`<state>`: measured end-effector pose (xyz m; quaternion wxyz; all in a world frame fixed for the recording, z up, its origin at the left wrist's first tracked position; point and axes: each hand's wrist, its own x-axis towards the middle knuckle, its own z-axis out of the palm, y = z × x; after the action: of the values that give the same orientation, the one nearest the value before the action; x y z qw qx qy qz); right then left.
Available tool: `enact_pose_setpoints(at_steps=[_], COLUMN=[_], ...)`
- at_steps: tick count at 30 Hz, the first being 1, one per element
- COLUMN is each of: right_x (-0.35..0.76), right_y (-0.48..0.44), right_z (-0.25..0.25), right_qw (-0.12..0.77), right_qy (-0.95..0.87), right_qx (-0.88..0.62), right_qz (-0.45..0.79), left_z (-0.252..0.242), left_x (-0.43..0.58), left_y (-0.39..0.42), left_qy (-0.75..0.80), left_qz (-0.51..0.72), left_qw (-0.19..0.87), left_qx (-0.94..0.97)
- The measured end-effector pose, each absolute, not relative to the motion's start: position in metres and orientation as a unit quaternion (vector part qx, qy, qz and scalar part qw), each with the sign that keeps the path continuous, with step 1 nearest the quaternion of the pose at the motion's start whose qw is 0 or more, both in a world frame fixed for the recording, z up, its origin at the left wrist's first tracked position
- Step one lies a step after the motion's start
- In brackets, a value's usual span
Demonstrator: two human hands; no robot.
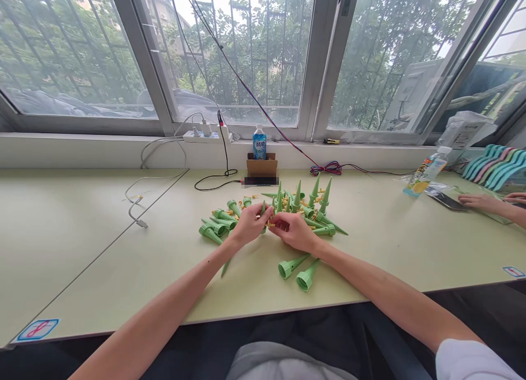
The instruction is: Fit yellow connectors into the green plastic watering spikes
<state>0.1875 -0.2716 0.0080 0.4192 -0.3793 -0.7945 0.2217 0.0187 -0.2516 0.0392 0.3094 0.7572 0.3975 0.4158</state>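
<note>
Closed around a green plastic watering spike, my left hand is over the middle of the table. My right hand pinches a small yellow valve against the side of that spike; whether it sits in the spike's hole I cannot tell. Behind my hands, several green spikes stand point up among scattered yellow valves. More spikes lie to the left, some partly behind my left hand. Two loose spikes, one a front spike, lie nearer me with threaded mouths towards me.
A blue-labelled bottle stands in a cardboard box by the window. Cables trail over the table. Rightward are a drink bottle, a phone, hangers and another person's hand.
</note>
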Motion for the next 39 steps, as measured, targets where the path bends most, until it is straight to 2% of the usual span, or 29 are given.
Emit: enact_pose_setpoints(at_steps=[39], right_x=[0.1864], right_y=[-0.272], right_z=[0.0081], right_qw=[0.411], right_qy=[-0.796], right_qx=[-0.386], right_qz=[0.22], left_z=[0.0379], left_x=[0.0194], left_y=[-0.2526], left_qy=[0.393], left_qz=[0.419], left_qw=[0.312], left_qx=[0.756])
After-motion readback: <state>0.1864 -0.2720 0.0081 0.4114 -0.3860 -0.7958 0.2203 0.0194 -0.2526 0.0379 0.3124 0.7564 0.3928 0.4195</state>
